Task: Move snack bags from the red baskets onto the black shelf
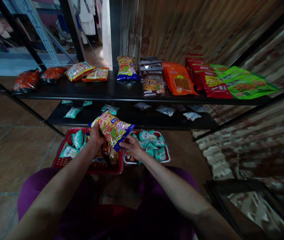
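Between both hands is a yellow and blue snack bag (113, 128), tilted, held above the baskets. My left hand (96, 137) is closed on its left side, and my right hand (132, 146) pinches its lower right corner. Below lies a red basket (61, 150) with teal packets and other snack packs, partly hidden by my left arm. To its right sits a smaller white-rimmed basket (168, 155) with several teal packets (150, 136). A similar yellow and blue bag (127, 68) stands on the upper shelf ahead.
The black upper shelf (106, 90) also carries orange bags (26, 80), brown packs (153, 78), red packs (213, 81) and green packs (247, 83). On the lower shelf (126, 120) lie small teal and clear packets. A dark frame (222, 186) rests at right by the corrugated wall (257, 133).
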`<action>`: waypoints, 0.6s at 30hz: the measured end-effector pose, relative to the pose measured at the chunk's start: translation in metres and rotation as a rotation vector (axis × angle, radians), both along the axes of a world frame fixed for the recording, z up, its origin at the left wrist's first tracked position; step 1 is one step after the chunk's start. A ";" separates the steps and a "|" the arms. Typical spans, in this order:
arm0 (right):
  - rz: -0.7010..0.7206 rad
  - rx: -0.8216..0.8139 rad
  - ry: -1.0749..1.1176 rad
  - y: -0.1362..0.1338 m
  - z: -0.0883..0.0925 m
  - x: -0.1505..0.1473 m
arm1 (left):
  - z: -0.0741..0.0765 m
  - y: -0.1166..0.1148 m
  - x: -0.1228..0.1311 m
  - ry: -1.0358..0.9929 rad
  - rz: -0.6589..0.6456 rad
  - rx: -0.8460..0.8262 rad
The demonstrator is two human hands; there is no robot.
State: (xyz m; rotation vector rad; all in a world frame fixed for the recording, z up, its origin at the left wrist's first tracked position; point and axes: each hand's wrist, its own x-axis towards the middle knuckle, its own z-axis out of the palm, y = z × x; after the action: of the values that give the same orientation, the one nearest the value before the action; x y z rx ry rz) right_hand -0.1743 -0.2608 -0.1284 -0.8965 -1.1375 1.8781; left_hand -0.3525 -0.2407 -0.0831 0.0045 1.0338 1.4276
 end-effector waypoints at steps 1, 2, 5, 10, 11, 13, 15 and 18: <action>0.003 0.055 -0.037 -0.001 -0.001 0.000 | 0.000 -0.001 -0.001 -0.007 0.010 0.001; 0.005 0.111 -0.072 -0.002 -0.002 0.000 | 0.000 -0.002 -0.003 -0.016 0.023 -0.001; 0.012 0.226 -0.137 -0.002 -0.003 0.002 | 0.000 -0.005 -0.007 -0.027 0.017 0.002; 0.015 0.279 -0.158 -0.003 0.001 0.005 | 0.001 -0.006 -0.009 -0.023 0.030 0.025; 0.014 0.266 -0.145 -0.003 0.002 0.004 | 0.001 -0.006 -0.010 -0.020 0.042 0.033; -0.006 0.212 -0.100 -0.003 0.004 0.004 | 0.000 -0.005 -0.010 -0.012 0.065 0.050; -0.064 0.152 -0.050 -0.002 0.006 0.005 | -0.001 -0.004 -0.010 -0.005 0.072 0.065; -0.157 0.107 0.003 0.003 0.009 0.006 | -0.003 -0.003 -0.010 -0.011 0.060 0.062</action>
State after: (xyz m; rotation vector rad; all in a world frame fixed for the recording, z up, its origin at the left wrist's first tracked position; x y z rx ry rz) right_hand -0.1684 -0.2577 -0.1199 -0.8960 -1.1220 1.6754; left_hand -0.3625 -0.2440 -0.0858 0.0108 0.9870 1.5128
